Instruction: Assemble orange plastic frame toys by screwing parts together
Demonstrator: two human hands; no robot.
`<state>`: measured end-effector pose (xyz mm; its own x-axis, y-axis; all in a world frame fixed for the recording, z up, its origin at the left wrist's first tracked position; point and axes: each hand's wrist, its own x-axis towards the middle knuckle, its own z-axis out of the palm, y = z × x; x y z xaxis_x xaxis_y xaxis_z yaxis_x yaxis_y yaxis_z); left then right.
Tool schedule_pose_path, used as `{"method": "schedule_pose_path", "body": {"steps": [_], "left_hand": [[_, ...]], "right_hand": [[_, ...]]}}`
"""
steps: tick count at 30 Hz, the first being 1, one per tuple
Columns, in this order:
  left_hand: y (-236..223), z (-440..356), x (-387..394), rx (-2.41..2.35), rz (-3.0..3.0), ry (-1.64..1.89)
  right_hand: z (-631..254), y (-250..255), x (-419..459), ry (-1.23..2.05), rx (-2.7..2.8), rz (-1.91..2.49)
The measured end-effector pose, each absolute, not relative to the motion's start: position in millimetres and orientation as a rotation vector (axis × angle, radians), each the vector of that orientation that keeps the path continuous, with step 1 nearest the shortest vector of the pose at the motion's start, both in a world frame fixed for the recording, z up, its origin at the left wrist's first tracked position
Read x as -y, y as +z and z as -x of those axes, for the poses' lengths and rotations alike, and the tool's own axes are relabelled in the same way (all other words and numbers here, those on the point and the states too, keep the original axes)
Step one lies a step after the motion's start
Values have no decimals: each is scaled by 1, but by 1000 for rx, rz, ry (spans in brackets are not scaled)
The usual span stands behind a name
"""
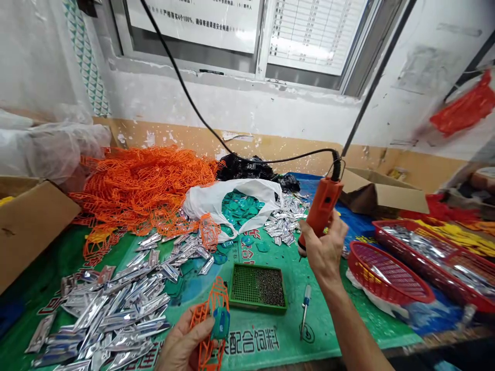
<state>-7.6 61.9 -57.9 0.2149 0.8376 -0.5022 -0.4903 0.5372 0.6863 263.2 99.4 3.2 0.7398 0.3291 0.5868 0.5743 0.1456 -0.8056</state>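
My left hand [181, 340] grips an orange plastic lattice frame [209, 322] low in the view, with a teal piece [221, 323] seated against it. My right hand [323, 247] is raised and holds an orange electric screwdriver [320, 206] upright, its black cable [270, 161] trailing from the top. Below that hand, a green perforated tray [257, 287] holds many small dark screws. A small blue-handled screwdriver [306, 309] lies on the green printed mat [247, 342] between my hands. A heap of silver foil-like parts [108, 314] lies to the left of my left hand.
A tangled pile of orange lattice frames [143, 185] and a white plastic bag of teal pieces [232, 203] lie behind. Red plastic baskets [386, 273] stand to the right. Cardboard boxes [27, 221] flank the table, below a wall and window.
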Motion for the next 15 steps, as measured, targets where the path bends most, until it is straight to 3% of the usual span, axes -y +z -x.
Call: {"method": "schedule_pose_path", "body": {"steps": [4,8,15], "left_hand": [[-64,11,-63,-958,-355,987],[-68,11,-62,-957,-326,983],[-71,9,-61,-922,-324,959]], "right_hand": [[-263,-20,-105,-663,1114,1701],[-280,-45,-140,-383,1553,2005],[-305,-67,-191,-118,1779,2316]]}}
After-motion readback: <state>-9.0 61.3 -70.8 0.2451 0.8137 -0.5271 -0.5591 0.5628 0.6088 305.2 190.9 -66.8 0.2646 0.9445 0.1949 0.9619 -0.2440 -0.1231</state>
